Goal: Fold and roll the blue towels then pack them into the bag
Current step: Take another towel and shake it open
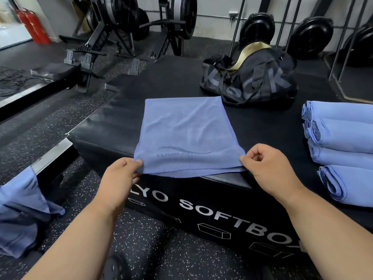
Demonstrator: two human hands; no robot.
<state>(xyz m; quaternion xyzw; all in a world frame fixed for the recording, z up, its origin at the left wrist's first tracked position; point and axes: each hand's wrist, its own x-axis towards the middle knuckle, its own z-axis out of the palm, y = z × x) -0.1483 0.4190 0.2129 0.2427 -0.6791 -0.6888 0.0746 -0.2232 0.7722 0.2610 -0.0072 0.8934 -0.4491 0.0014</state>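
While the towel (184,134) lies flat on the black box (105,122), folded into a long strip running away from the person, its near end hangs just over the box's front edge and both hands have hold of it. At the near left corner the left hand (119,174) pinches the cloth between thumb and fingers. At the near right corner the right hand (268,164) does the same, its fingers curled in and the corner nipped at the thumb. The two hands sit level with each other, the width of the strip between them.

Near that end the towel carries a darker woven swoosh with a line of letters under it; I can make out "YOUR" and no more. On the front face of the box, large pale letters read "LYO SOFTBO", the start hidden behind the left hand and the end cut off by the right arm, with small outline drawings of blocks below them.

To the right on the same box four rolls (341,150) of blue towel lie side by side, their spiral ends facing left. Behind the towel a black bag (250,81) stands open, a pale lining showing at its mouth and large grey letters on its side that I cannot read in full. What is inside it I cannot tell. Down at the far left another blue cloth (22,211) hangs in a loose heap.
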